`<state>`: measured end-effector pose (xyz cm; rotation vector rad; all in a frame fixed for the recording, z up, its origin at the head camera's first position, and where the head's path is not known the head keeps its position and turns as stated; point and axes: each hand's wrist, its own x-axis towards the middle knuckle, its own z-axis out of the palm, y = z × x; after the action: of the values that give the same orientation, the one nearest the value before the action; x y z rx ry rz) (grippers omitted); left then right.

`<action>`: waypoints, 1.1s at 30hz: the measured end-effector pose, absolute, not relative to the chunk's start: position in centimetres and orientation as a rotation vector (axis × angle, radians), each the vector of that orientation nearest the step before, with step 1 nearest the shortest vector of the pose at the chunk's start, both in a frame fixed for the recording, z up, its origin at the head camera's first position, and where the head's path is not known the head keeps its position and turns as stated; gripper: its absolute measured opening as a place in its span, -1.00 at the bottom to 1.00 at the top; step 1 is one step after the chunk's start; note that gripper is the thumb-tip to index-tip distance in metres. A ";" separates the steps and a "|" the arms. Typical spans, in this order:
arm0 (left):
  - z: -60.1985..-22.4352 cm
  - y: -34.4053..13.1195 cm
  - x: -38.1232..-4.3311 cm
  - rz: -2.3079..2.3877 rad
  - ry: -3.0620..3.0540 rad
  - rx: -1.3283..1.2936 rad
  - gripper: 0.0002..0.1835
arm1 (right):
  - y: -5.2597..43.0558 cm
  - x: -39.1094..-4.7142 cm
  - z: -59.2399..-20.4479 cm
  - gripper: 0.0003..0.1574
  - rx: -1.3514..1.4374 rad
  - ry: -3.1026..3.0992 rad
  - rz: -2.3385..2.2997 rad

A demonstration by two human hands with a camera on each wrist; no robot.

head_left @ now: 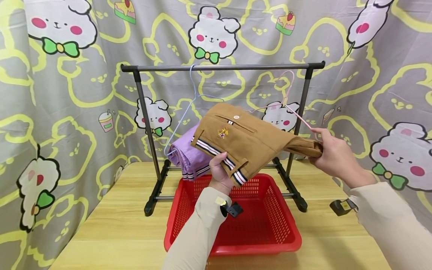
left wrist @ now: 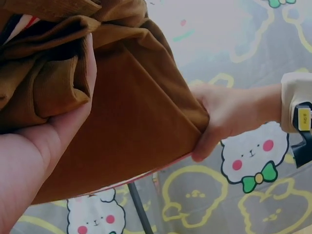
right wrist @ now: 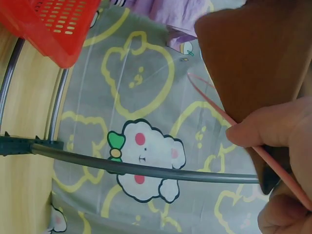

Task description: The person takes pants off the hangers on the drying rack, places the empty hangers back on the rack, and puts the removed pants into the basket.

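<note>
Fingers of our left hand (head_left: 222, 174) curled round striped waistband (head_left: 210, 147) of brown trousers (head_left: 260, 144); fingers of our right hand (head_left: 332, 154) pinching pink hanger (head_left: 298, 117) and trouser-leg end. We see trousers tilted above red basket (head_left: 256, 248), embroidered emblem (head_left: 222, 132) and white button (head_left: 236, 117) uppermost.

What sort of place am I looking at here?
Perhaps a makeshift indoor laundry corner: a clothes rack bearing a purple garment on a hanger, a red basket, and cartoon-print curtains hanging behind.
</note>
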<state>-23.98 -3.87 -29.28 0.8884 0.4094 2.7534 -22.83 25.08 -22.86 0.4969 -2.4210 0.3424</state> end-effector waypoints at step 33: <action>-29.5 -4.6 -24.6 2.839 0.292 0.866 -0.61 | 25.8 -22.8 -22.9 0.11 0.410 -2.519 0.389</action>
<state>-24.60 -4.58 -29.48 0.8661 0.2917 2.8393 -22.81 25.75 -22.85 0.4098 -2.5194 0.3895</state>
